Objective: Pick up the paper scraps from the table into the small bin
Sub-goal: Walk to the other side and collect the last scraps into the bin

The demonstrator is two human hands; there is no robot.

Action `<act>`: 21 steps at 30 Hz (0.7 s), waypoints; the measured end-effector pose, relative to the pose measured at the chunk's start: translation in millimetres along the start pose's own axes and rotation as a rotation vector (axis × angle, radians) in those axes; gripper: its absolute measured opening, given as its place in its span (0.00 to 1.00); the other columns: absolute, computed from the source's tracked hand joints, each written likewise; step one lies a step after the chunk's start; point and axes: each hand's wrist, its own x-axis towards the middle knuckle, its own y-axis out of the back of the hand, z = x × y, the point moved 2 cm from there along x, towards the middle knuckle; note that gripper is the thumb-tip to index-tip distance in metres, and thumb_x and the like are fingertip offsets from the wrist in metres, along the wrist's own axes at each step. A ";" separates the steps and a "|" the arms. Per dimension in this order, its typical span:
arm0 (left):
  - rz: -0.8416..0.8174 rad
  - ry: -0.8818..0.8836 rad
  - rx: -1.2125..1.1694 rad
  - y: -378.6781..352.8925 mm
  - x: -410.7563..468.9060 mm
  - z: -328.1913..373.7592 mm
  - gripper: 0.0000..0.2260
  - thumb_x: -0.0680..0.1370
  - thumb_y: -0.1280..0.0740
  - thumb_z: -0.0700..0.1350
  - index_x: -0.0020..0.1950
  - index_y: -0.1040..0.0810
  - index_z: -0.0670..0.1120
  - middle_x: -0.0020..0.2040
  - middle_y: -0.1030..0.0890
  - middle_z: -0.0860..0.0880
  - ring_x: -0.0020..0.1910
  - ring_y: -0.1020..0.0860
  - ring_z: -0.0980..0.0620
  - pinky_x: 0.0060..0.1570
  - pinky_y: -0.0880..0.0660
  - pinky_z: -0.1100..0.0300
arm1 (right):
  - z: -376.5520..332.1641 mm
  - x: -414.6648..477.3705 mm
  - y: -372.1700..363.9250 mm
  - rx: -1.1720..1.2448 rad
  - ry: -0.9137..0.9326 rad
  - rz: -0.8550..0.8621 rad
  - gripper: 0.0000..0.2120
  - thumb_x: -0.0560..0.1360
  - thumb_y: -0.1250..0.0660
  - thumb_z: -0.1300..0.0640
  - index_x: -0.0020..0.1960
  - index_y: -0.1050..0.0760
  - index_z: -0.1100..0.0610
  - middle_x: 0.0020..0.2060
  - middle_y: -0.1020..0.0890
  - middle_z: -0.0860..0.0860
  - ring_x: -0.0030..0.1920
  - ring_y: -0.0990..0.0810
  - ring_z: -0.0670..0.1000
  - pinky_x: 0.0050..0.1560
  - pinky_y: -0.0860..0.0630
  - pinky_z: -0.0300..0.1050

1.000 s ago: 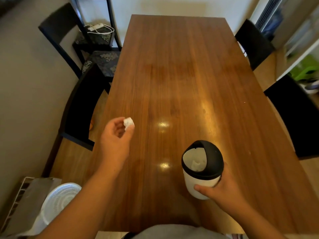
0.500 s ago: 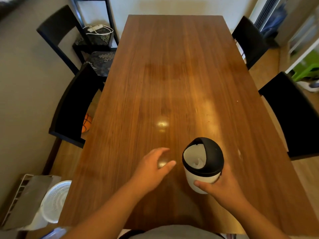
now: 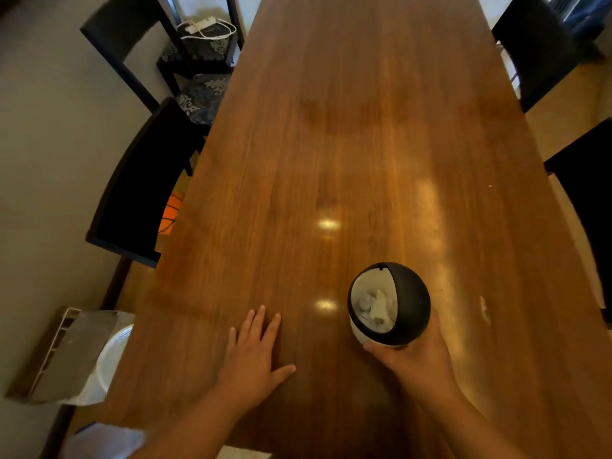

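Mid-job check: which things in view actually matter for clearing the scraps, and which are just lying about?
Part of the job:
- small bin, gripped by the right hand
- paper scraps inside it
- left hand, flat and empty on the table

Just lying about:
- black chairs
- basketball under one
- white cable
- fan on the floor

The left hand (image 3: 253, 359), earlier pinching a white paper scrap, now lies flat and empty. Crumpled white scraps (image 3: 376, 308) now fill the small black-lidded white bin (image 3: 409, 303).
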 end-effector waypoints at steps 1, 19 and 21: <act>0.006 -0.005 0.024 -1.9 -0.4 0.1 0.46 0.69 0.47 0.77 0.79 0.62 0.59 0.80 0.66 0.52 0.76 0.68 0.52 0.74 0.63 0.45 | 3.9 2.6 -0.3 -0.003 -0.008 0.010 0.49 0.54 0.13 0.51 0.63 0.36 0.25 0.59 0.25 0.28 0.58 0.25 0.32 0.46 0.26 0.24; 0.082 -0.026 0.039 -6.5 -5.0 -1.5 0.42 0.72 0.49 0.75 0.80 0.58 0.58 0.82 0.59 0.50 0.79 0.63 0.50 0.75 0.61 0.45 | 23.5 9.0 -15.7 0.017 -0.101 0.018 0.55 0.53 0.17 0.44 0.74 0.40 0.47 0.62 0.27 0.34 0.61 0.27 0.31 0.52 0.28 0.24; 0.090 -0.028 0.033 -6.4 -6.4 -1.4 0.41 0.73 0.48 0.73 0.80 0.57 0.58 0.82 0.58 0.50 0.79 0.62 0.50 0.75 0.60 0.45 | 25.1 7.8 -16.5 -0.004 -0.102 0.028 0.55 0.54 0.17 0.44 0.75 0.41 0.46 0.63 0.27 0.35 0.62 0.28 0.31 0.54 0.28 0.25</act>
